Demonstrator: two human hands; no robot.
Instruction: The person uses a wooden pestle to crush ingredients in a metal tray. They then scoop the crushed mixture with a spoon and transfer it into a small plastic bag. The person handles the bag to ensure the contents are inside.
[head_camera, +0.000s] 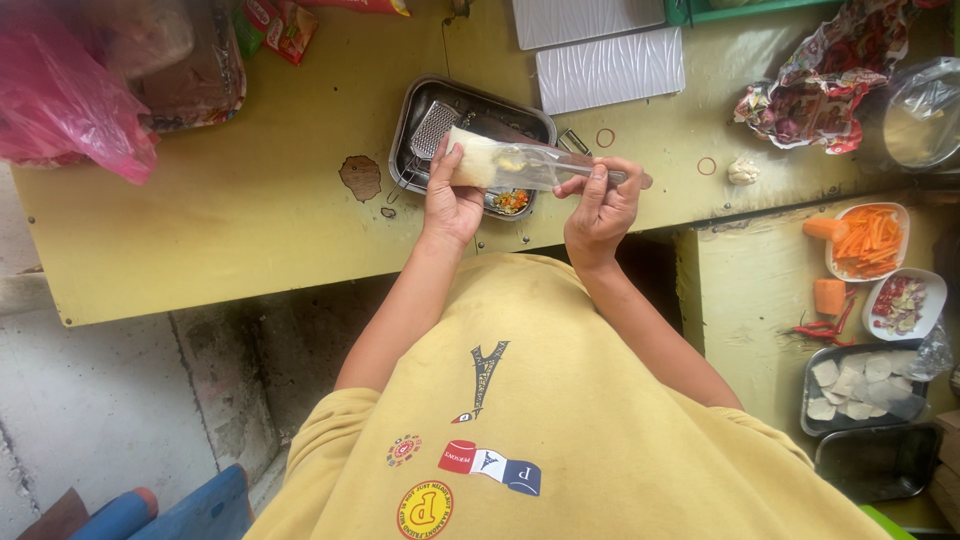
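Note:
A clear plastic bag (520, 165) with pale food inside lies stretched sideways between my hands, above a metal tray (470, 100). My left hand (452, 200) grips the filled left end of the bag. My right hand (600, 205) pinches the empty, twisted right end. The tray holds a small metal grater (433, 130) and some chopped orange and green bits (511, 202). Part of the tray is hidden behind the bag and my hands.
On the yellow table (250, 190) lie a pink plastic bag (60, 100), two white ribbed boards (610, 68), a patterned cloth (830, 85) and rubber bands (606, 138). At the right stand a bowl of carrot strips (868, 240), a bowl of chopped vegetables (905, 303) and a tray of pale slices (865, 385).

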